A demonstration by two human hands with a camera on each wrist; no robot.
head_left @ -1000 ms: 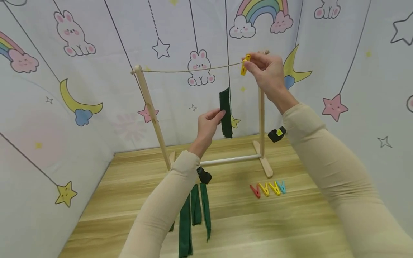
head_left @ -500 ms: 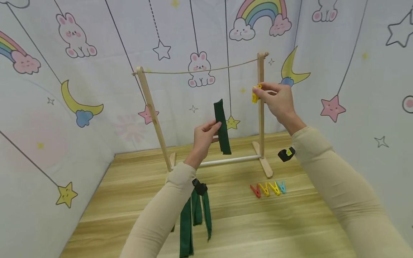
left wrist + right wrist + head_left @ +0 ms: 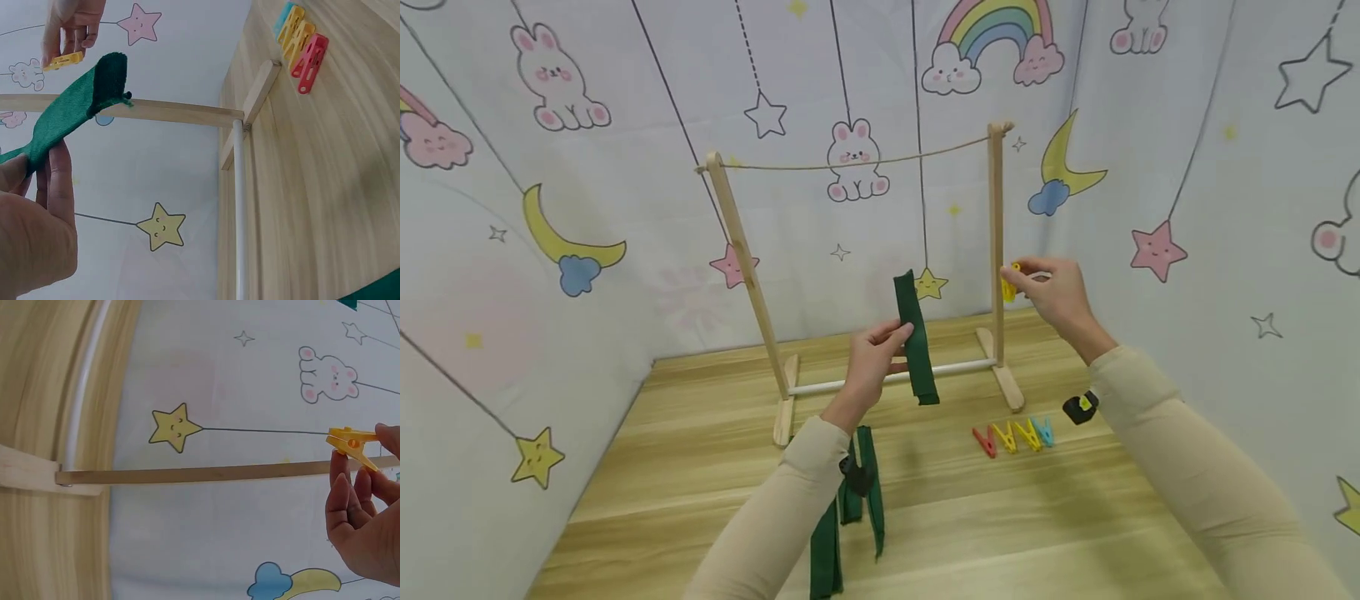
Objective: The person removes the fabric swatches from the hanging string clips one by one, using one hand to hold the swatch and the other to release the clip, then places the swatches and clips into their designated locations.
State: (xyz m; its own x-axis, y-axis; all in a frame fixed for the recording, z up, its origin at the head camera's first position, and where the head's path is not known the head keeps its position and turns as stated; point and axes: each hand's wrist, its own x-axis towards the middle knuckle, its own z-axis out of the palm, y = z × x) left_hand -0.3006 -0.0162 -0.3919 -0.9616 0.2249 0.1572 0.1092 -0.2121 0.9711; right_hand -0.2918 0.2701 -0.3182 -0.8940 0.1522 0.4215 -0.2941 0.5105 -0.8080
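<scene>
Between thumb and fingers, my left hand (image 3: 870,367) pinches a dark green cloth strip (image 3: 919,354) by its middle, in the air before the wooden rack. The left wrist view shows the strip (image 3: 69,115) folded over at its upper end. My right hand (image 3: 1060,300) holds a yellow clothespin (image 3: 1009,283) just right of the rack's right post (image 3: 996,242). In the right wrist view, thumb and fingers pinch the handle end of the clothespin (image 3: 350,445). The rope (image 3: 857,164) spans the post tops, above both hands, with nothing hanging from it.
Red (image 3: 984,442), yellow (image 3: 1004,437) and blue (image 3: 1043,432) clothespins lie in a row on the wooden table (image 3: 955,517). Several green strips (image 3: 825,550) lie at the front, partly behind the left sleeve. A white bar (image 3: 955,367) joins the rack's feet. Printed cloth walls stand behind and beside.
Both hands have come down away from the rope. The right hand, with the yellow clothespin, has also shifted right. The left hand still holds the green strip, now lower.
</scene>
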